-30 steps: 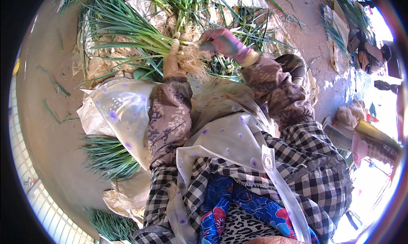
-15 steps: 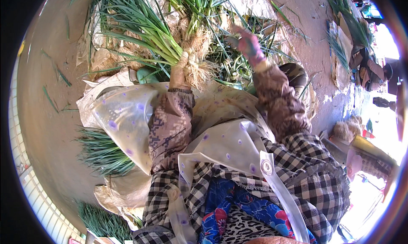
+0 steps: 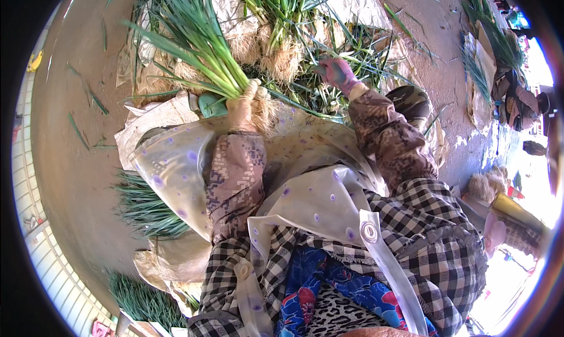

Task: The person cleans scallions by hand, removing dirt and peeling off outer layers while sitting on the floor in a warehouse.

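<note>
My left hand (image 3: 241, 109) grips a bunch of spring onions (image 3: 218, 66) near its white base. The green leaves fan up and to the left, and the pale, stringy roots hang on the right side of the hand. To the right, my right hand (image 3: 338, 74), in a pinkish and greenish glove, hovers over a heap of loose green leaves and trimmings (image 3: 326, 99). Its fingers look curled together; whatever lies in them is too small or hidden to name. More rooted spring onions (image 3: 285, 58) lie just beyond, between the hands.
A clear plastic apron with purple dots (image 3: 176, 172) covers my lap. Bundles of green onions (image 3: 150, 205) lie at my left beside brown sacking (image 3: 179, 257). White tiles (image 3: 32, 219) edge the brown floor. Further onion bundles (image 3: 490, 37) and a person (image 3: 523, 99) are at the far right.
The left hand has drawn the spring onions slightly down toward me, their leaves now standing more upright. The right hand, blurred and outstretched before, has come slightly lower with its fingers curled.
</note>
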Tool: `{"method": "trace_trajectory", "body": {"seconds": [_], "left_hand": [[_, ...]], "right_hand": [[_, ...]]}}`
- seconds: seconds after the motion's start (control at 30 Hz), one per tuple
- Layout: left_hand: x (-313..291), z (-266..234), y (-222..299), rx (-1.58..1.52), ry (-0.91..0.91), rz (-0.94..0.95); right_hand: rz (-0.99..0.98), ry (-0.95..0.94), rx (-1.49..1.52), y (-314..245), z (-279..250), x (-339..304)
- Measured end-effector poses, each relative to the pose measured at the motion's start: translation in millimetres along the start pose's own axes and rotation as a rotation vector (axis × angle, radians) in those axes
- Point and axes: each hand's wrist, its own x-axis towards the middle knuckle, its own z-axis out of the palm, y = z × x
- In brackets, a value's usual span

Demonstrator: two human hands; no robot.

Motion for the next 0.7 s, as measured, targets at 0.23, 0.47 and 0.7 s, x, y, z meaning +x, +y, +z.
{"method": "trace_trajectory", "body": {"seconds": [0.23,0.47,0.7], "left_hand": [[-21,44,-34,0.338,-0.04,-0.022],[-10,-7,-30,-0.054,-0.243,-0.112],[-19,-7,-5,-0.233,-0.165,-0.141]], "right_hand": [[-1.115,-0.268,-1.176,-3,110,-37],[-1.034,-0.401,-0.926,-2,127,-68],[-0.788,-0.092,-0.545,-90,78,-114]]}}
